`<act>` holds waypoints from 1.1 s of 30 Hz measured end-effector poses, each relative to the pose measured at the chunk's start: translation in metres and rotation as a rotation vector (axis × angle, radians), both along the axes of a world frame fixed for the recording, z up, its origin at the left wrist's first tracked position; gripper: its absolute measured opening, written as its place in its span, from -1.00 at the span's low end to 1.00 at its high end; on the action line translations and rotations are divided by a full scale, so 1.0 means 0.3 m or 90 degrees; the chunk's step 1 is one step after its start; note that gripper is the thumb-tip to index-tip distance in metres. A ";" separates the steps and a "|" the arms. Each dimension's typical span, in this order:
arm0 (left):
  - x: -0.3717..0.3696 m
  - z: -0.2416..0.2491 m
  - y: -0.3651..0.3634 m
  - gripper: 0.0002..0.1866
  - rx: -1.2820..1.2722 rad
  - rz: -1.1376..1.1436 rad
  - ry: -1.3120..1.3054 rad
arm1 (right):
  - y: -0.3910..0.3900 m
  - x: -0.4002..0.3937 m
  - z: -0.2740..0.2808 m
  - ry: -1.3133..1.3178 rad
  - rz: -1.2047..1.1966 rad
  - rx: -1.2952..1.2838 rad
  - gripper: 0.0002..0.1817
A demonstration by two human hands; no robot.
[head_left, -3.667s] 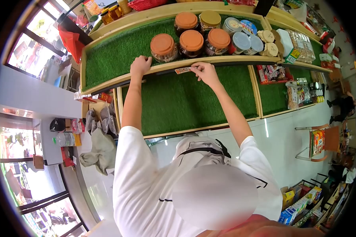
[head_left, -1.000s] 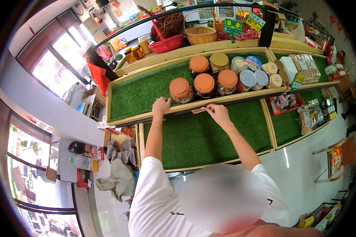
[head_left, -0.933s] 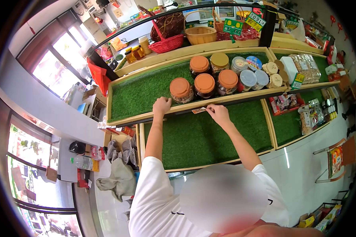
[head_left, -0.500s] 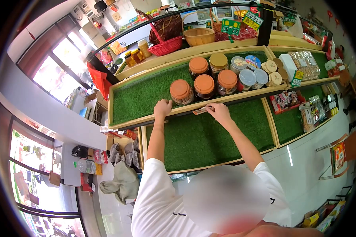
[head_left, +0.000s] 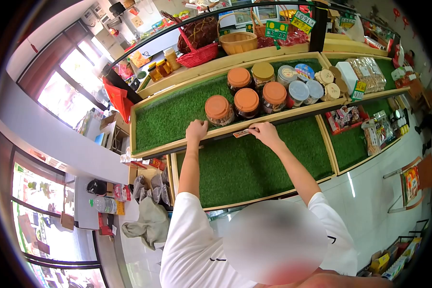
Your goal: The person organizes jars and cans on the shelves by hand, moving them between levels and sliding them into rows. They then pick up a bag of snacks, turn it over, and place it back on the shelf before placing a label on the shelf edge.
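My left hand (head_left: 197,130) is closed over the wooden front edge (head_left: 165,148) of the upper shelf, just left of the nearest orange-lidded jar (head_left: 219,110). My right hand (head_left: 265,132) pinches the right end of a small orange-and-white label (head_left: 241,133) against the dark strip below that edge. The print on the label is too small to read. Behind my hands, several jars with orange lids, one with a gold lid (head_left: 263,73), and clear-lidded tubs (head_left: 299,92) stand on green artificial turf (head_left: 168,115).
Below lies a lower turf-lined shelf (head_left: 264,168). Wooden-lidded containers (head_left: 332,91), bagged goods (head_left: 366,74) and a red box of packets (head_left: 346,120) are to the right. Baskets (head_left: 238,43) stand behind. A grey sack (head_left: 149,223) and a chair (head_left: 410,185) flank me.
The view has shifted slightly. Both hands stay almost where they were, the right still on the label. At the far back, a person's arm has come into view.
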State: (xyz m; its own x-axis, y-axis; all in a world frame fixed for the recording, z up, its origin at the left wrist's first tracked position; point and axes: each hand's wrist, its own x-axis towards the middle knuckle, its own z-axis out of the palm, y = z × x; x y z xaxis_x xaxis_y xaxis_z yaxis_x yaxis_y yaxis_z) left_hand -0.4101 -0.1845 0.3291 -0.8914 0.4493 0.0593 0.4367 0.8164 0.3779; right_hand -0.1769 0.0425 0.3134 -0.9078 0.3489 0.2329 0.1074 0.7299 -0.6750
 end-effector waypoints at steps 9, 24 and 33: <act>-0.008 -0.001 0.002 -0.55 -0.016 -0.014 -0.005 | -0.014 0.018 -0.053 0.047 0.002 0.006 -0.77; 0.015 0.022 0.006 -0.53 -0.037 -0.005 -0.008 | -0.032 0.034 -0.064 0.082 -0.025 0.004 -0.82; 0.012 0.014 0.007 -0.53 -0.036 -0.009 0.014 | -0.032 0.026 -0.053 0.075 -0.034 -0.021 -0.85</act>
State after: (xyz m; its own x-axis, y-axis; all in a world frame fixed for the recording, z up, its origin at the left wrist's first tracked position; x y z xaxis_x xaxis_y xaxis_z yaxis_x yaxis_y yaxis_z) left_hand -0.4065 -0.1825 0.3333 -0.8834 0.4655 0.0536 0.4567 0.8297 0.3211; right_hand -0.1691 0.0329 0.2976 -0.8550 0.4048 0.3242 0.0643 0.7030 -0.7083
